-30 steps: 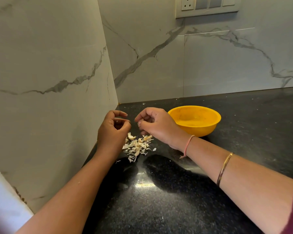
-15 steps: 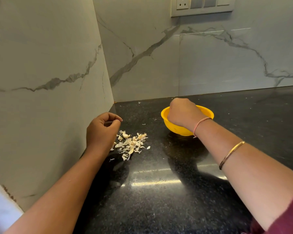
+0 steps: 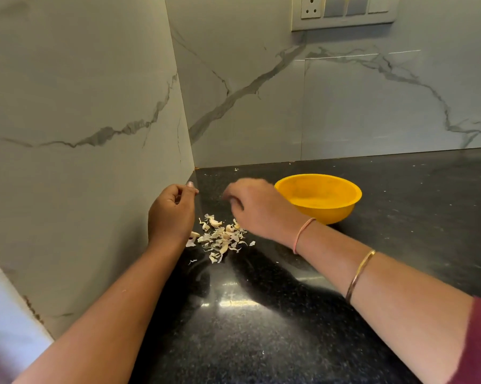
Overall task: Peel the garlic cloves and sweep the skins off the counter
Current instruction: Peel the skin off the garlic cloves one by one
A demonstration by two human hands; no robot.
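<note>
Right hand (image 3: 257, 210) is coming back from the yellow bowl (image 3: 341, 212) and is now hanging, blurred, over the garlic skins (image 3: 219, 238), fingers bending downward; whether it is gripping anything cannot be told. Left hand (image 3: 171, 214) is staying curled beside the wall (image 3: 81, 106), thumb against forefinger, anything inside it hidden. Skins are lying heaped on the black table (image 3: 261, 342) between the hands, just left of the bowl.

The left hand (image 3: 171, 214) is held curled, thumb laid against forefinger; just right, the right hand (image 3: 257, 209) is blurred.
</note>
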